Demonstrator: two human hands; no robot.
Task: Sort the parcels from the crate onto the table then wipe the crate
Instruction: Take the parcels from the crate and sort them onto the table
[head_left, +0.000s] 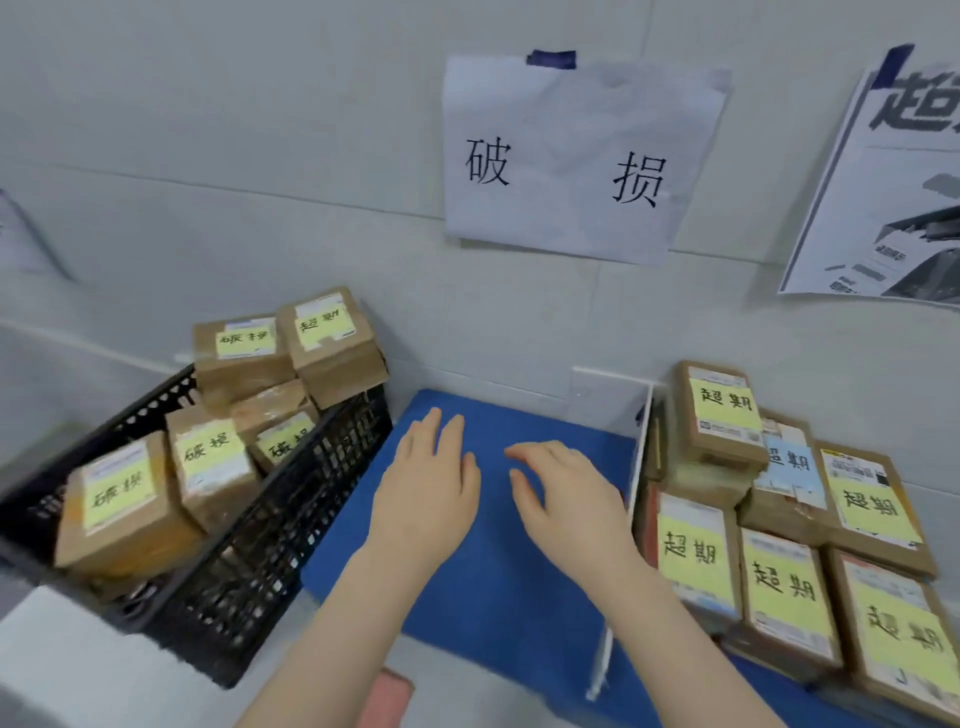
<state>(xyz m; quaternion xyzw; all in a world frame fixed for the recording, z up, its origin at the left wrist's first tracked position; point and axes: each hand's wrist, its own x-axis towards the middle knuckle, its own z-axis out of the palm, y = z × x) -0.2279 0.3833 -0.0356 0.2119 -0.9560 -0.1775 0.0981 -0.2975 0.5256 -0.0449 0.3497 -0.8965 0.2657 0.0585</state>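
1. Two bare hands hover palm-down over the blue mat. The left hand and the right hand both have straight, loosely spread fingers and hold nothing.
2. At least six taped cardboard parcels lie heaped in the black crate, which sits at nine o'clock from the left hand. Its mesh wall is just beside the mat's edge.
3. That wall runs roughly from seven o'clock to one o'clock, so the crate's open top faces the left hand side-on.
4. The nearest parcel, tilted and bearing a yellow note, lies at about ten o'clock from the left hand. That hand is plainly the closer one, and the right would likely have to reach across it.
5. A stack of sorted parcels stands at three o'clock from the right hand, beyond a white divider.
6. A paper sign hangs on the wall at twelve o'clock, above the mat.
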